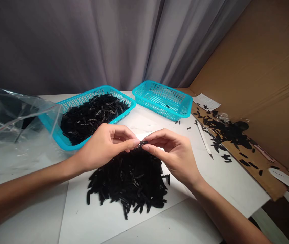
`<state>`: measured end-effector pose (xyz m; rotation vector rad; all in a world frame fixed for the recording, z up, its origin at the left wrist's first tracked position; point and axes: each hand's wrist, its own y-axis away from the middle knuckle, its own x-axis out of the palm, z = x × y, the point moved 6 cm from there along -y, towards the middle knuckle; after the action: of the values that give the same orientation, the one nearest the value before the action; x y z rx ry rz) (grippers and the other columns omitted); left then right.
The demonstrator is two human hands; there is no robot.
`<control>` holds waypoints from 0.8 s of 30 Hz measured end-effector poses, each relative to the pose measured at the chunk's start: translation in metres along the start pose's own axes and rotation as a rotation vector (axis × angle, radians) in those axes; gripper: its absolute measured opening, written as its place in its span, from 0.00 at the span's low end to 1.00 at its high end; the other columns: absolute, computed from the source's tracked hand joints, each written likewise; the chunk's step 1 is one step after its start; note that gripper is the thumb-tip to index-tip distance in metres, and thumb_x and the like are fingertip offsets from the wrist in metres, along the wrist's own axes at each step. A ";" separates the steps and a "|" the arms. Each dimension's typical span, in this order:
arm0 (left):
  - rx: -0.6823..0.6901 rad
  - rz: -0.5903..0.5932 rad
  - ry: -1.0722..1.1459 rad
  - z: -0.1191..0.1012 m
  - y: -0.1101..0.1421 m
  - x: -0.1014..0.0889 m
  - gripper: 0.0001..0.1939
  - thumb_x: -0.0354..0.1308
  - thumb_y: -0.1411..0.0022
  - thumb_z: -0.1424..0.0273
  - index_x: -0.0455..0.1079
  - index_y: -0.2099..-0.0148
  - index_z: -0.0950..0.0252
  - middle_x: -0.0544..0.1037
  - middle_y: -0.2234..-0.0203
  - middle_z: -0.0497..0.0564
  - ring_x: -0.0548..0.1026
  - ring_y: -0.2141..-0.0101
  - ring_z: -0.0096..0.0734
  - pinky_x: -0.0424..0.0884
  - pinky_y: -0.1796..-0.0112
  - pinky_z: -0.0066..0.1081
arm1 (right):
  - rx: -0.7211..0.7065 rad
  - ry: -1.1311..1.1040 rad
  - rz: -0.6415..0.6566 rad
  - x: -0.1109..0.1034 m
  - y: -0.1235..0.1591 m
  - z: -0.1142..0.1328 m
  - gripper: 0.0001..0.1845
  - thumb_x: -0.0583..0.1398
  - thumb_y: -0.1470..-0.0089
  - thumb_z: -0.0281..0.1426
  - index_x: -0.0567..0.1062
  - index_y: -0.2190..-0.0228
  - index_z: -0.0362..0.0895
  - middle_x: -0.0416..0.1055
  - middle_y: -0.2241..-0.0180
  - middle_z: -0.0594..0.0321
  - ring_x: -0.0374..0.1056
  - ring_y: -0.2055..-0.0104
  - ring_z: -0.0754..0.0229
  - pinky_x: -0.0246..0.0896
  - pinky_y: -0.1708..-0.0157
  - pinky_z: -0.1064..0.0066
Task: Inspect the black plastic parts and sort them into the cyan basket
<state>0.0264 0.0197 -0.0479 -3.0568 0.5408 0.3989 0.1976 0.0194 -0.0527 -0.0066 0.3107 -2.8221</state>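
My left hand [115,141] and my right hand [171,150] meet in the middle of the view, each pinching one end of a small black strip-shaped piece [142,142]. Its exact kind is too small to make out; light marks show along it. Right below both hands, a heap of similar black pieces [131,179] lies on a white sheet [78,220]. Behind my left hand stands a blue plastic basket [70,147] filled with more of these pieces.
A second blue basket [159,110] at the back holds one small black piece. Clear plastic bags [20,135] lie at left. On the right are a white pen-like tool [203,138], scattered black pieces [218,130] on cardboard, and a white-handled object [285,179]. A grey curtain [83,44] hangs behind.
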 end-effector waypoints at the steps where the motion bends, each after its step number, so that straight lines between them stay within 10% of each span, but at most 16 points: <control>1: 0.000 0.001 -0.001 0.000 0.000 0.000 0.07 0.66 0.38 0.66 0.80 0.67 0.64 0.81 0.74 0.46 0.77 0.72 0.24 0.75 0.67 0.20 | 0.004 0.008 -0.007 0.000 0.000 0.000 0.07 0.73 0.51 0.29 0.82 0.67 0.45 0.81 0.68 0.64 0.79 0.65 0.61 0.77 0.62 0.70; 24: 0.409 -0.198 -0.365 -0.022 0.013 -0.003 0.03 0.65 0.37 0.71 0.79 0.64 0.62 0.84 0.69 0.44 0.81 0.68 0.25 0.75 0.64 0.22 | 0.261 -0.195 0.061 -0.001 -0.003 -0.016 0.07 0.73 0.51 0.31 0.84 0.68 0.43 0.80 0.73 0.62 0.76 0.72 0.63 0.73 0.69 0.73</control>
<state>0.0252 0.0073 -0.0256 -2.5320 0.2586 0.7161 0.1969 0.0260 -0.0679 -0.2100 -0.1004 -2.7514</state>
